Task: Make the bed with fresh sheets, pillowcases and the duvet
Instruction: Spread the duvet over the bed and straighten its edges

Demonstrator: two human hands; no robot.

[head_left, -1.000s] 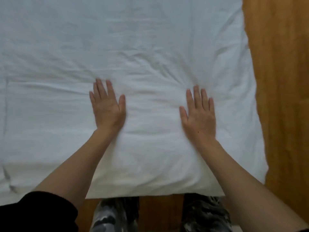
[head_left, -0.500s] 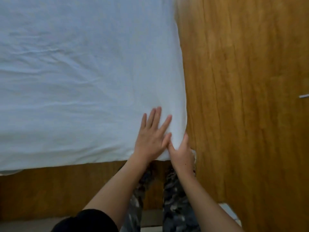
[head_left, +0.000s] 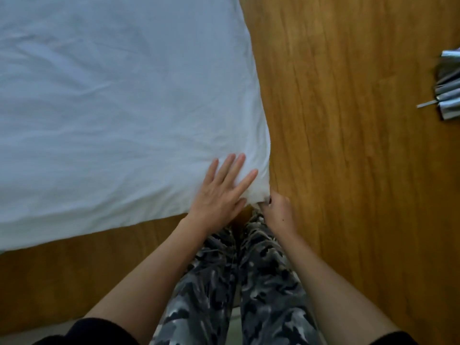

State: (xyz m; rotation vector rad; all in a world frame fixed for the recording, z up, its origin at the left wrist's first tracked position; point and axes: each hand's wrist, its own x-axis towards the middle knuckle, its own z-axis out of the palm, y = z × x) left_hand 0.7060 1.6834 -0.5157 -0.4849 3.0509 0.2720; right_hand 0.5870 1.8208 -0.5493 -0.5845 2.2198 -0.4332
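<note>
Low in the frame, camouflage trousers (head_left: 251,282). Above them, the right hand (head_left: 276,210) pinches the white duvet (head_left: 112,108) corner; the left hand (head_left: 220,192) presses flat beside it. Likely squaring the corner; next, tug it taut over the wooden floor (head_left: 348,145).

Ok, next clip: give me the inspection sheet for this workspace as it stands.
Surface: brown wood-grain floor, bare beside the bed.
Job's things: wrinkled white fabric bedding, its near right corner bunched.
Clutter: shiny silver folded object at the right edge; cannot tell what.
Grippers: left hand flat on the bedding by the corner; right hand pinches the corner.
Cables: nothing seen.
Surroundings: grey camouflage-print trousers below.
</note>
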